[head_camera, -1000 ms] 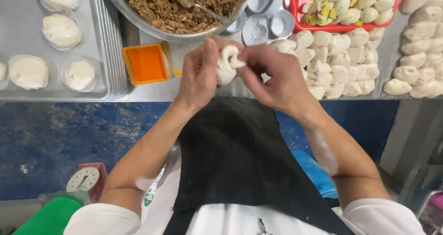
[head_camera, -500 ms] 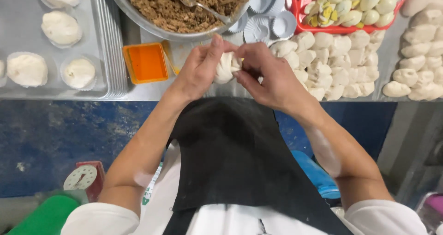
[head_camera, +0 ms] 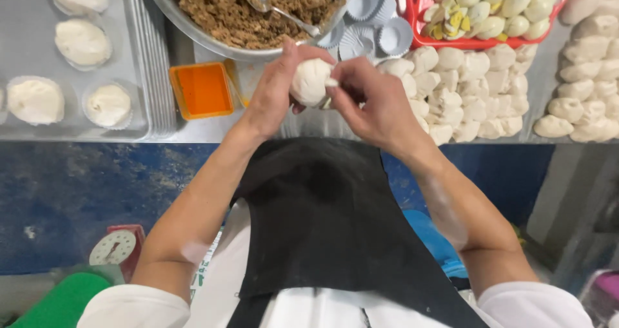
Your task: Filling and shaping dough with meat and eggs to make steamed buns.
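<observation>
Left hand [head_camera: 274, 93]: upper centre of the frame, cupped around the dough ball [head_camera: 311, 81], fingers curled behind and under it.
Right hand [head_camera: 374, 102]: just right of the ball, fingertips [head_camera: 335, 83] pinching its right side; both hands grasp it together.
Dough ball: white, round, held in the air between the two hands, above the near edge of the metal table [head_camera: 213, 129].
Open room: a narrow bare strip of table lies below the hands along the near edge; all other sides are crowded.
Metal bowl [head_camera: 193, 35]: directly above the hands, holding brown minced filling [head_camera: 225, 9] with a spoon [head_camera: 274, 9] resting in it.
Orange square container [head_camera: 202, 89]: just left of the left hand.
Paper cups [head_camera: 371, 22]: pale blue, stacked upper right of the hands.
Dough pieces [head_camera: 477, 89]: white, heaped right of the right hand, reaching the right edge.
Red basket [head_camera: 419, 25]: upper right, filled with peeled eggs [head_camera: 496, 2].
Metal tray [head_camera: 138, 77]: upper left, carrying finished buns [head_camera: 80, 41] in cups.
Black apron [head_camera: 322, 225]: lower centre.
Blue wall or floor surface [head_camera: 77, 192]: below the table edge.
Small red scale [head_camera: 119, 247]: lower left.
</observation>
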